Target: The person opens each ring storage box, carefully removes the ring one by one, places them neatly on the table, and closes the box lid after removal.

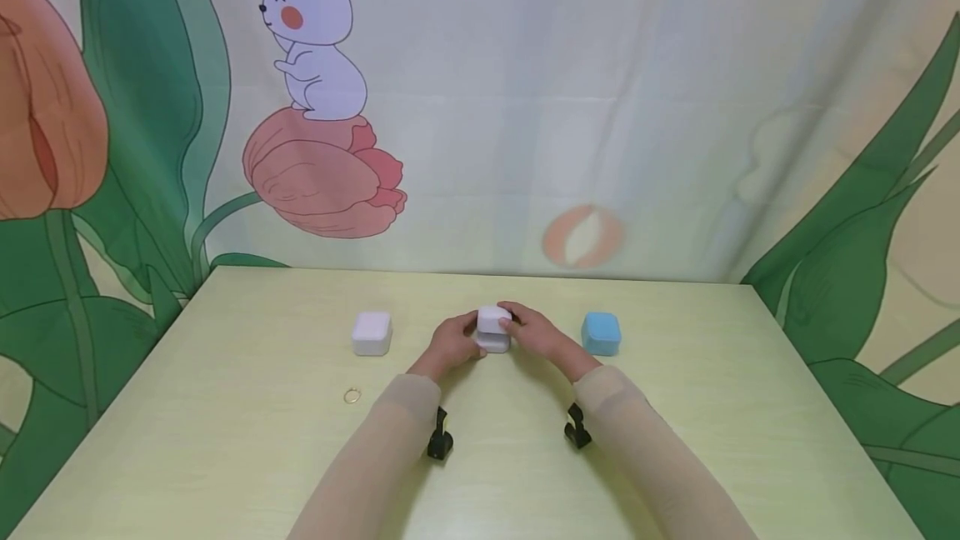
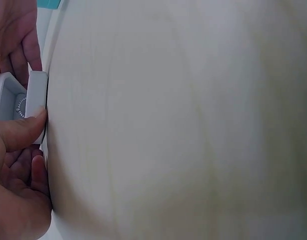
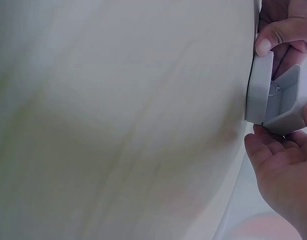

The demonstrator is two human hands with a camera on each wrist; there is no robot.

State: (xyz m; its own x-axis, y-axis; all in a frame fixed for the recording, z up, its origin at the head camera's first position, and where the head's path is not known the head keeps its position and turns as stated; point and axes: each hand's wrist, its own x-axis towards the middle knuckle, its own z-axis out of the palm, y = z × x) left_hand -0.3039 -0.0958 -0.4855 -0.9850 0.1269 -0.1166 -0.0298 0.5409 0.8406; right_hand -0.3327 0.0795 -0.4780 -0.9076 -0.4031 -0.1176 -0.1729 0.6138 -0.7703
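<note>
Between my two hands, a small white ring box (image 1: 492,343) sits on the table with its lid (image 1: 491,319) partly raised. Inside it a ring (image 3: 275,89) with a beaded-looking band shows through the gap. My left hand (image 1: 453,342) grips the base from the left, thumb (image 2: 24,131) on its front. From the right, my right hand (image 1: 538,332) pinches the lid, its thumb in front and its other fingers behind. The base's rear is hidden by the lid and hands in the head view.
A closed white box (image 1: 372,333) stands to the left, a light blue box (image 1: 602,333) to the right. A thin gold ring (image 1: 352,395) lies near the left forearm. Behind the pale table (image 1: 247,440) hangs a printed curtain (image 1: 480,173).
</note>
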